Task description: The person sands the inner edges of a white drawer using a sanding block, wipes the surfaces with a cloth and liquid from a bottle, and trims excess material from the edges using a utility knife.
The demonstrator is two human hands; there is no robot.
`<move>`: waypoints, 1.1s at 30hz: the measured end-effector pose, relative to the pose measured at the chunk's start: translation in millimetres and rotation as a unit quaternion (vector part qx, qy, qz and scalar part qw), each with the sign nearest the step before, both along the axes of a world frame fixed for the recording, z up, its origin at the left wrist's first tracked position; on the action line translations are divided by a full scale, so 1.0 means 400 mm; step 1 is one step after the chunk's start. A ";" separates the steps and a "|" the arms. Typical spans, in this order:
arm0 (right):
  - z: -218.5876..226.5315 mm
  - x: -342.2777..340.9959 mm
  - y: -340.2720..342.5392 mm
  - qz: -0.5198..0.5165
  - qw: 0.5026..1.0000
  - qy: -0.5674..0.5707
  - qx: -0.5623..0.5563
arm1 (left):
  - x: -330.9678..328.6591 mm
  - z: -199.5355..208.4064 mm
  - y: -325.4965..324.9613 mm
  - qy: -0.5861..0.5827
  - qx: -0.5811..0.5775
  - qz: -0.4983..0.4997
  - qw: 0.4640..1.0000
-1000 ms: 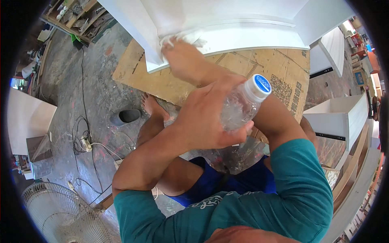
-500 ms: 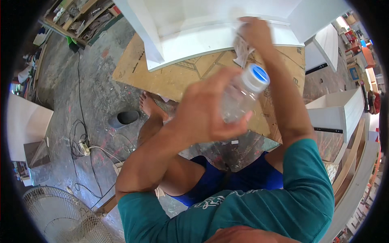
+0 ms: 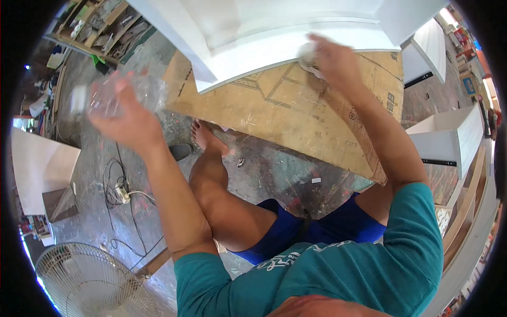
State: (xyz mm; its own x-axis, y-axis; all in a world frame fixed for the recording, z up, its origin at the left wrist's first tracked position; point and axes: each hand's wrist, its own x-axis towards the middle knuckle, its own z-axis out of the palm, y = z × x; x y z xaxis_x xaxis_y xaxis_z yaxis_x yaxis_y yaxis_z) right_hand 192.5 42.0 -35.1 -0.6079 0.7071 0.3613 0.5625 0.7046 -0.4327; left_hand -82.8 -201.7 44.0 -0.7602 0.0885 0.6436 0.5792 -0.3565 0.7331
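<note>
— Holding what in the left hand (image 3: 127, 119)?
— Wrapped round a clear bottle (image 3: 142, 94), out at the far left above the floor (image 3: 264, 153). Tipped nearly onto its side, with the white cap (image 3: 79, 99) toward the left. Blurred.
— And in the right hand (image 3: 340, 66)?
— Pinching a bunched pale cloth (image 3: 307, 54), on the far side, right of centre, at the near edge of a white cabinet (image 3: 253, 45). Touching or just above? Cannot tell; too blurred.
— Under the right forearm?
— Over a brown cardboard sheet (image 3: 285, 116), spread flat in front of the cabinet.
— And round about?
— At near left, a wire fan (image 3: 92, 280); farther off, tangled cable (image 3: 108, 193). Beside the bare foot (image 3: 207, 138), a dark sandal (image 3: 180, 152), partly behind the left forearm. To the right, a white drawer (image 3: 430, 142).
</note>
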 end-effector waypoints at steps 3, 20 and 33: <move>0.083 0.028 0.120 -0.180 0.983 -0.003 -0.029 | -0.068 -0.086 0.043 0.071 -0.229 0.137 0.961; -0.021 -0.472 -0.118 0.138 0.964 -0.226 0.011 | -0.115 -0.280 0.140 0.050 -0.306 0.061 0.949; -0.073 -0.449 -0.075 0.246 0.951 -0.157 0.103 | -0.114 -0.276 0.140 0.019 -0.333 0.036 0.942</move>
State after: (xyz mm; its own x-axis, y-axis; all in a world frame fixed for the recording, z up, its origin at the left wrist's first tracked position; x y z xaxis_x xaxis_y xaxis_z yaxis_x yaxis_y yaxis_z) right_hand 12.7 12.1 -64.2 -0.9474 0.2432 0.2083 0.2215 0.9675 -0.1223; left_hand -128.2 -145.7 -66.6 -0.7569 0.4314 0.4910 0.6151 0.2162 0.7582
